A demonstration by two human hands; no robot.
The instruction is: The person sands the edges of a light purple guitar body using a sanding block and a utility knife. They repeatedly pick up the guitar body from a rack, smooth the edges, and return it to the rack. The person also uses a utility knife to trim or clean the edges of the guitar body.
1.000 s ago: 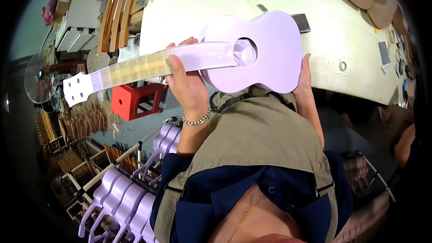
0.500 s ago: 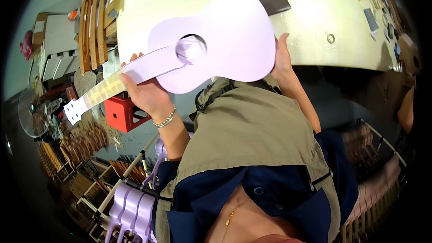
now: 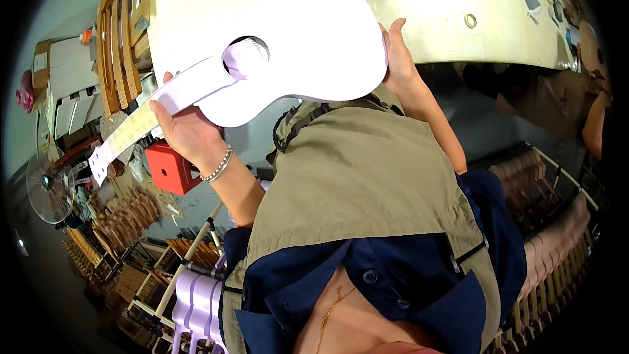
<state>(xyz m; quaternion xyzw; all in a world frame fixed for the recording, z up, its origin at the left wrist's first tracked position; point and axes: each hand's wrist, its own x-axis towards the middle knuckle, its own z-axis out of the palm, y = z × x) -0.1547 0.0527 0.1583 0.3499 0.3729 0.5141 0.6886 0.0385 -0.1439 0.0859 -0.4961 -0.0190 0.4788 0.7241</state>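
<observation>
the fingers of the left hand are wrapping closed around the neck of one pale lilac ukulele, gripping it just below the body, with a beaded bracelet sitting on the wrist. the fingers of the right hand are lying nearly straight, pressing flat against the rounded lower edge of the body rather than curling around it. the ukulele is being held up in the air between the two hands, above the person's chest and in front of the pale surface, its one sound hole facing the camera and its headstock pointing down to the left. one red box is sitting just below the left hand. lower left, about three lilac ukulele bodies are standing in a rack; i cannot tell the exact count. one fan is standing at the far left.
</observation>
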